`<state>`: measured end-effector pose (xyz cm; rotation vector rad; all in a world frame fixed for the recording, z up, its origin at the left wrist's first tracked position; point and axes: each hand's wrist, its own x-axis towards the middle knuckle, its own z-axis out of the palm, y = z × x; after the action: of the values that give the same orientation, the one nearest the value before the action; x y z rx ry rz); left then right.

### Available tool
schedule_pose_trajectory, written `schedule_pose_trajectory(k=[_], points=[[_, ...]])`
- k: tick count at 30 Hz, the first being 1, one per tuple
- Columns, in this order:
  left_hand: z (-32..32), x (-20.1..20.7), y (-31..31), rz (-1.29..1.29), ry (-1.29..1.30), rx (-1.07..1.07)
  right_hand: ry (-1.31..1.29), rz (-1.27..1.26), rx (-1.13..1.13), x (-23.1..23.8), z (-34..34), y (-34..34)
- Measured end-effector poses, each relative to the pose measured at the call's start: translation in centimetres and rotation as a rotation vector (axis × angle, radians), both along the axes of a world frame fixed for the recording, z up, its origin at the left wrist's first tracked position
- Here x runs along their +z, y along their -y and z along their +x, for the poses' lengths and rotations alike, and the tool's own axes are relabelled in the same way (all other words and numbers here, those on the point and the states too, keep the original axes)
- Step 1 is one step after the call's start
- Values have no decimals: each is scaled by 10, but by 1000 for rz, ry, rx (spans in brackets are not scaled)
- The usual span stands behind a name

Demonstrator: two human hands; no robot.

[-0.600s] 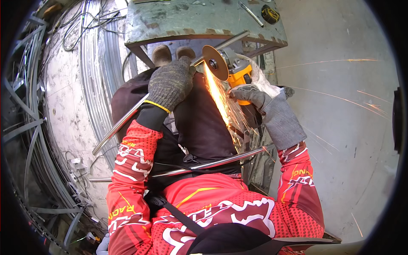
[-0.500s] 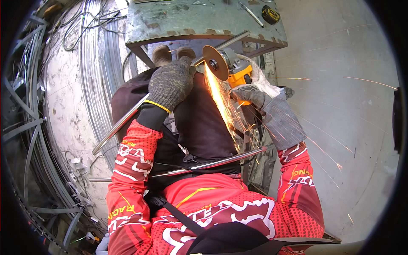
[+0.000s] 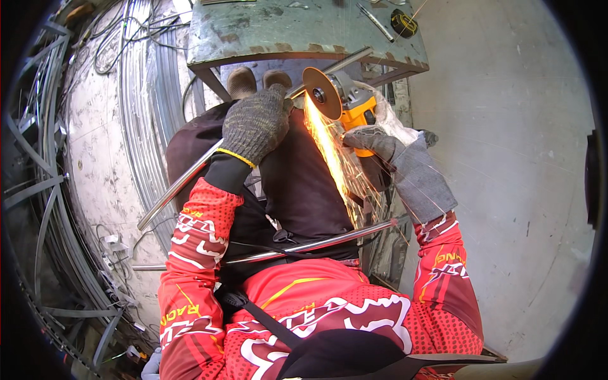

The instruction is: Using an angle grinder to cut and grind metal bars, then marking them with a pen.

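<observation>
In a grey knit glove with a yellow cuff edge, my left hand [image 3: 256, 123] is closed round a shiny metal tube [image 3: 180, 183], which slants from lower left up toward the bench. My right hand [image 3: 386, 147], in a grey work glove, grips a yellow angle grinder [image 3: 358, 113]. The grinder's brown disc [image 3: 321, 94] meets the tube just beyond my left hand. From that contact a bright stream of sparks [image 3: 329, 158] pours down toward me. Part of the grinder's body is hidden by my right glove and a whitish cloth [image 3: 387, 117].
A worn green metal bench [image 3: 272, 28] stands ahead, carrying a tape measure [image 3: 403, 23] and a pen-like silver rod [image 3: 375, 22]. Another shiny tube [image 3: 310, 246] lies across my lap. Long metal profiles [image 3: 142, 95], cables [image 3: 104, 47] and a metal frame [image 3: 47, 183] are at the left.
Both hands, the tube and the grinder stay almost in place. The spark stream looks a little tighter, with fewer stray sparks flying to the right.
</observation>
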<state>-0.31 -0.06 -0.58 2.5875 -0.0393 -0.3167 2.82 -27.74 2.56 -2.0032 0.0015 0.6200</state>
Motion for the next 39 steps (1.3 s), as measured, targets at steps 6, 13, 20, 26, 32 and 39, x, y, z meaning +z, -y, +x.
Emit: schedule_pose_trajectory(k=[6, 13, 20, 26, 32, 39], points=[[1, 5, 3, -7, -13, 2, -54, 217, 4, -9, 0, 7], [1, 0, 1, -2, -11, -8, -33, 136, 23, -2, 1, 4], [0, -10, -2, -15, 58, -17, -45, 268, 13, -7, 5, 3], [2, 2, 1, 7, -27, -1, -86, 252, -16, 1, 4, -3], [4, 2, 2, -19, -18, -24, 98, 240, 132, -30, 17, 20], [3, -4, -2, 2, -19, -22, 5, 263, 69, -29, 14, 15]])
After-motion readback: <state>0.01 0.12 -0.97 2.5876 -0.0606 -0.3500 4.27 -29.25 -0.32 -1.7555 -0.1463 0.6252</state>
